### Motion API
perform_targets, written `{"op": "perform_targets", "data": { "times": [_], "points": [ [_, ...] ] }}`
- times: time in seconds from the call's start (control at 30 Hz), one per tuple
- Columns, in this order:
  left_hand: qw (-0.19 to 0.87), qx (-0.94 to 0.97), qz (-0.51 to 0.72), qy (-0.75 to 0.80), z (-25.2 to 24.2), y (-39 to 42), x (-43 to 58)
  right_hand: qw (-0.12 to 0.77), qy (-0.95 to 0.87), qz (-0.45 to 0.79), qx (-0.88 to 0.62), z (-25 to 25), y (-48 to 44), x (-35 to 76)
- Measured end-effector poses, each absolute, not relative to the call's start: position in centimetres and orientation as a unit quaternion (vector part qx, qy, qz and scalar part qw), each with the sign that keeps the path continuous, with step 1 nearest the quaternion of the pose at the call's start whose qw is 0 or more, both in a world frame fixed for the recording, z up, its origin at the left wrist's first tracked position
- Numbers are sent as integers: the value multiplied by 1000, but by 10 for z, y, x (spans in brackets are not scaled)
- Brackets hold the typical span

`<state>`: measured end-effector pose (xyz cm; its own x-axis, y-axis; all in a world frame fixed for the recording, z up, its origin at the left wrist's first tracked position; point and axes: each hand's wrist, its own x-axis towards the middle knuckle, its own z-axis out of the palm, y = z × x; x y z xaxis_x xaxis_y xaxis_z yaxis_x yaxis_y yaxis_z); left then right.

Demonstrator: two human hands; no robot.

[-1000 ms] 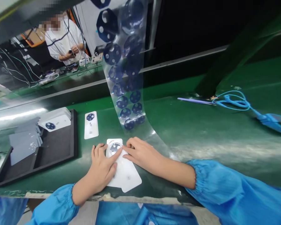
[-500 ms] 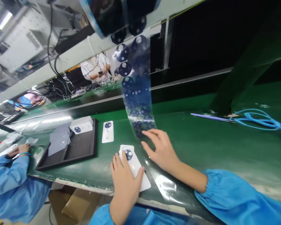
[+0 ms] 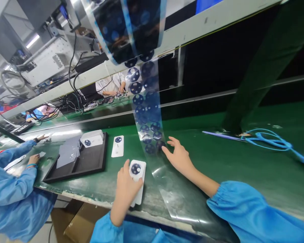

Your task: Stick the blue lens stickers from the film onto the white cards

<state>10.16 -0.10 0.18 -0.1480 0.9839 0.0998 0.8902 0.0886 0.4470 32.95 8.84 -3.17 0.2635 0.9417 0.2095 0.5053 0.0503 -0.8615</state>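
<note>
My left hand is wrapped round a white phone back cover that seems to lie on another one by the bench's front edge. Its dark camera ring faces up. A clear film strip with two rows of dark round camera stickers hangs down onto the bench to the right of the cover. My right hand is at the strip's right edge, thumb and fingers apart, the thumb tip by a low sticker. Whether it touches is unclear. A second white phone cover lies flat farther back.
A black tray at left holds grey sheets and a stack of white covers. Above hangs the film roll at a shelf rail. A purple tool and blue coiled cord lie right. A co-worker's sleeve is at left.
My left hand has gone from lying over the cover to gripping its sides, and the cover is turned more upright. My right hand has shifted slightly right along the strip. The view has tilted.
</note>
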Motion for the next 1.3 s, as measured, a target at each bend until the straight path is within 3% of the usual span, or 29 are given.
{"op": "perform_targets", "data": {
  "times": [0.2, 0.37, 0.63, 0.83, 1.0, 1.13, 1.3],
  "points": [
    [111, 585, 245, 765, 40, 95, 58, 475, -550, 316, -611, -20, 86, 337],
    [96, 530, 288, 792, 37, 166, 51, 508, -543, 334, -579, -19, 85, 337],
    [214, 556, 439, 673, 10, 154, 66, 558, -550, 311, -538, -26, 88, 333],
    [414, 612, 496, 457, -7, 102, 116, 556, -635, 207, -495, -28, 78, 326],
    [419, 628, 519, 402, -19, 83, 125, 534, -696, 54, -477, -20, 69, 326],
    [417, 640, 508, 397, -17, 72, 125, 440, -794, -160, -389, -10, 60, 327],
    [532, 619, 428, 389, -2, 66, 131, 431, -800, -175, -380, -10, 62, 330]
  ]
}}
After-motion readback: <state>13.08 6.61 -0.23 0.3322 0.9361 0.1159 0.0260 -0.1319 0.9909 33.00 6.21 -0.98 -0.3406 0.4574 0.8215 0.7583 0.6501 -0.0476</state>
